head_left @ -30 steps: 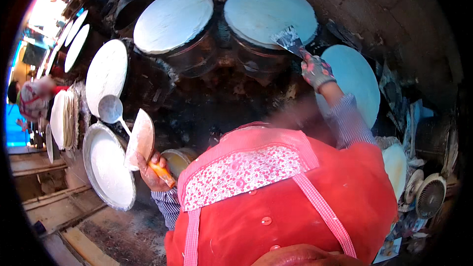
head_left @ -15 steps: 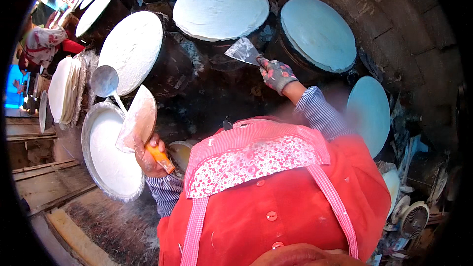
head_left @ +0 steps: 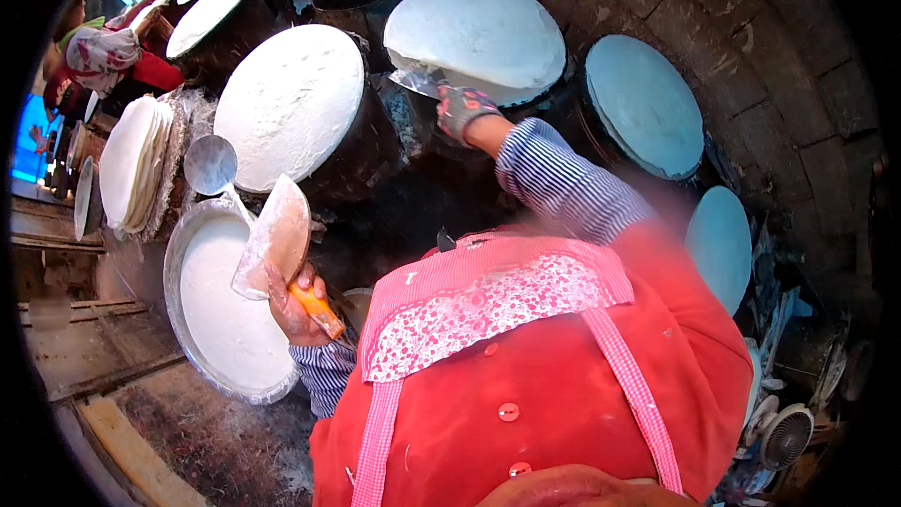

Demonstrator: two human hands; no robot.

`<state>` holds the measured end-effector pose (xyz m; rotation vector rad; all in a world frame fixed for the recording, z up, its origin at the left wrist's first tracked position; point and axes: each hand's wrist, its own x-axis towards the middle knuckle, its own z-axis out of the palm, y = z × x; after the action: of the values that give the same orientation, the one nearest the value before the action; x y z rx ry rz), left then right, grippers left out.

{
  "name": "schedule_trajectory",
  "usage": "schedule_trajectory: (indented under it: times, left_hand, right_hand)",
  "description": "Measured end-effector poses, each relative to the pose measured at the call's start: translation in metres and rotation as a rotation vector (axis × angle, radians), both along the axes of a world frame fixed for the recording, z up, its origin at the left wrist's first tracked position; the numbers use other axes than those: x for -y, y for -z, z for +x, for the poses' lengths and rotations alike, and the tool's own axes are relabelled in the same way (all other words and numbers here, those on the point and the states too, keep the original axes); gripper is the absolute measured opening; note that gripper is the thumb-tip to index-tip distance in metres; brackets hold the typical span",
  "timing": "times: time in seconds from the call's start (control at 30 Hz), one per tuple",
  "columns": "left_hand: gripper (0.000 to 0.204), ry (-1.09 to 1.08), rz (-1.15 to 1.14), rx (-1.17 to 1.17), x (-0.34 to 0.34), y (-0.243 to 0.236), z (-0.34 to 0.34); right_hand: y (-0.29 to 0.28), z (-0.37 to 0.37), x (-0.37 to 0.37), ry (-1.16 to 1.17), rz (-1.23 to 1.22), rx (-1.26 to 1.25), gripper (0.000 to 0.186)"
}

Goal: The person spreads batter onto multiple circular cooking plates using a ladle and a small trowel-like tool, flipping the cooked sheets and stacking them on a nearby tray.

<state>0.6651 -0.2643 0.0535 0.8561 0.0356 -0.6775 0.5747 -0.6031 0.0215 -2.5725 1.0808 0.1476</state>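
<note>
Your right hand (head_left: 462, 111) grips the scraper (head_left: 419, 83) at the sheet's (head_left: 479, 33) near-left edge; left hand (head_left: 293, 299) clamps the spreader (head_left: 275, 237), well apart.

In my left hand (head_left: 293, 305) I hold a wide spreader (head_left: 275, 237) by its orange handle, its batter-coated blade tilted up over the near-left side of the scene. In my gloved right hand (head_left: 462, 111) I hold a metal scraper (head_left: 418, 83), its flat blade lying against the near-left edge of the white batter sheet (head_left: 479, 33) spread across the far centre round steamer drum.
</note>
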Motion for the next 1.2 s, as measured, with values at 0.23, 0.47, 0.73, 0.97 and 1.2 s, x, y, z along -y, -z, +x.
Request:
schedule_trajectory:
  times: [0.23,0.47,0.73,0.97,1.2]
  left_hand:
    - [0.043,0.024,-0.018,-0.022,-0.023,0.029,0.010]
    - [0.044,0.032,0.010,-0.078,-0.018,0.022,0.014]
    - [0.043,-0.069,0.121,-0.017,-0.008,-0.006,0.021]
    - [0.044,-0.087,0.131,-0.023,0.006,-0.006,0.030]
    - [0.044,-0.059,0.188,0.017,0.034,-0.005,0.000]
  right_hand:
    - [-0.018,0.006,-0.019,-0.096,-0.168,0.081,0.040]
    - [0.028,-0.026,0.035,-0.058,-0.583,0.223,0.016]
    - [-0.023,-0.005,0.063,-0.243,-0.571,-0.138,0.018]
    - [-0.144,0.007,0.172,-0.115,-0.733,0.238,0.020]
    - [-0.203,-0.080,0.184,0.102,-0.645,0.435,0.021]
